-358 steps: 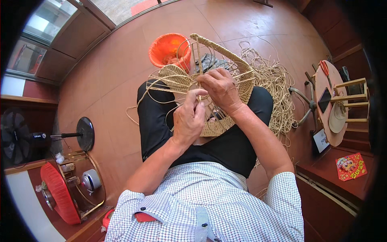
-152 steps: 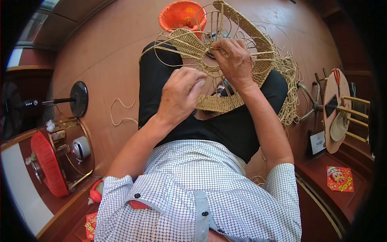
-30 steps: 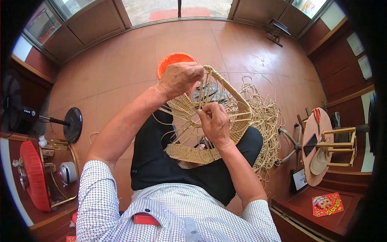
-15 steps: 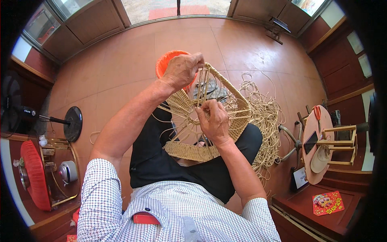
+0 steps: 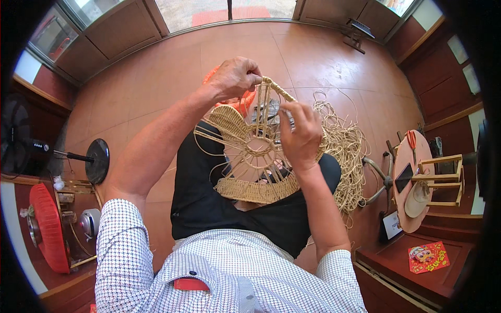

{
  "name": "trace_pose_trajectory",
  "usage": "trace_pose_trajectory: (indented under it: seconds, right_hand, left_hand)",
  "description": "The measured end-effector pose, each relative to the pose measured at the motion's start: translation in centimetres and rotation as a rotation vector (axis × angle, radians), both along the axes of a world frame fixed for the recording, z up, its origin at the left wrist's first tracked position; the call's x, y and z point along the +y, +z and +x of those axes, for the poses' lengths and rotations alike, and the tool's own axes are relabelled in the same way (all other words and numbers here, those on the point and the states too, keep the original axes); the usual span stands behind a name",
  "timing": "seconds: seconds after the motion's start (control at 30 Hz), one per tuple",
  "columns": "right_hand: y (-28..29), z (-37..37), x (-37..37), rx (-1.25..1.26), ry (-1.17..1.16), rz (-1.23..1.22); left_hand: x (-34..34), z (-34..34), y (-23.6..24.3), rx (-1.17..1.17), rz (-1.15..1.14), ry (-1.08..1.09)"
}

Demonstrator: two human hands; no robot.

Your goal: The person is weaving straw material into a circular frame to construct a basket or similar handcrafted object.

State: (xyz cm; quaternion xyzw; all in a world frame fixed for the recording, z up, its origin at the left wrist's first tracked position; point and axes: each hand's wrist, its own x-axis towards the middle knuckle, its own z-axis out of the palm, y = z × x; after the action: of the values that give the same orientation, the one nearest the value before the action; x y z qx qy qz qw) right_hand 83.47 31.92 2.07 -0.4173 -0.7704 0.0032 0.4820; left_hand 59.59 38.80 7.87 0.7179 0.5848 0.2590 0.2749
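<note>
A half-woven round wicker piece (image 5: pixel 257 192) of tan cord lies across my lap, with thin spokes running from a small ring hub to a thick woven rim. At its far top corner, my left hand (image 5: pixel 237 78) is closed in a pinch on the rim, where cords are wrapped. My right hand (image 5: pixel 302 130) is raised over the right side of the piece. Its thumb and fingers are pinched together on what looks like a thin cord, and it hides part of the right rim. Loose cord loops stick out at the left side.
A big tangled heap of tan cord (image 5: pixel 347 156) lies on the floor at right. Behind my left hand stands an orange bucket (image 5: pixel 245 101). A round-topped table (image 5: pixel 404 208) with scissors (image 5: pixel 412 140) and a phone (image 5: pixel 403 179) is farther right; a black fan (image 5: pixel 97 160) stands left.
My right hand has moved up and to the right, away from the hub. My left hand stays at the far corner, slightly higher. The wicker piece has tilted, showing more of its hub.
</note>
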Motion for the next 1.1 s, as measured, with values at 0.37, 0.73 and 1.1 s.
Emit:
trace_pose_trajectory:
  seconds: [0.37,0.73,1.1]
  right_hand:
    - [2.4,-2.5,7.1,0.061,0.349,-0.228]
    - [2.0,-2.8,6.4,0.030,0.357,-0.118]
    - [2.3,-2.9,7.2,-0.061,0.326,-0.217]
  left_hand:
    - [0.9,-1.2,-0.8,-0.316,-0.232,-0.049]
    - [1.4,-1.9,-2.2,-0.404,-0.321,-0.042]
    - [-2.5,-0.9,-4.3,-0.462,-0.152,0.011]
